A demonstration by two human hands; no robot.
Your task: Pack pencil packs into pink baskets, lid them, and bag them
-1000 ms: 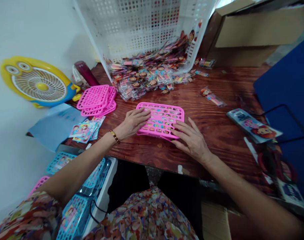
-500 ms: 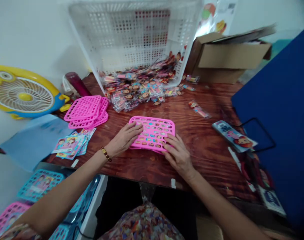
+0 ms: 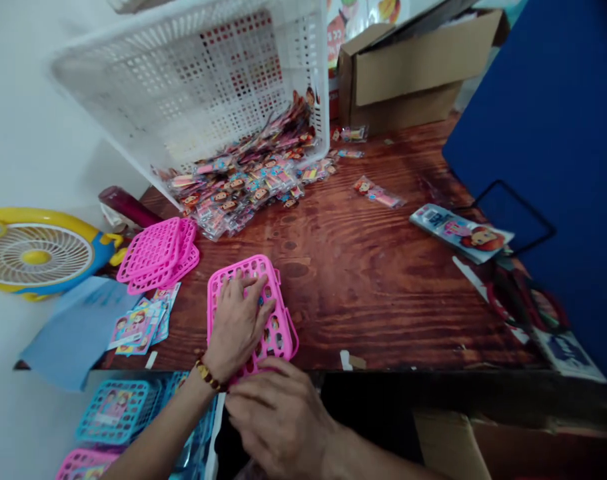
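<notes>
A closed pink plastic basket [image 3: 282, 330] with a holed lid lies on the wooden table close to its front edge. Coloured pieces show through the lid's holes. My left hand [image 3: 237, 327] rests flat on the lid with its fingers spread. At the basket's near end is my right hand [image 3: 283, 413], its fingers bent against the rim; its thumb side is partly hidden. Left of the basket are a stack of pink lids [image 3: 156, 252] and several printed cards [image 3: 140, 327].
A white crate [image 3: 183, 87] lies tipped on its side, with small packets [image 3: 248, 187] spilling out. A fan [image 3: 36, 257] and a dark red bottle [image 3: 128, 205] stand left. Right are a cardboard box [image 3: 408, 80], a card pack [image 3: 458, 230] and scissors [image 3: 538, 307]. Blue baskets [image 3: 114, 410] sit below the table edge.
The pink basket has been turned about a quarter turn and brought nearer the table's front edge. My right hand has moved from its right side to its near end. The view has shifted.
</notes>
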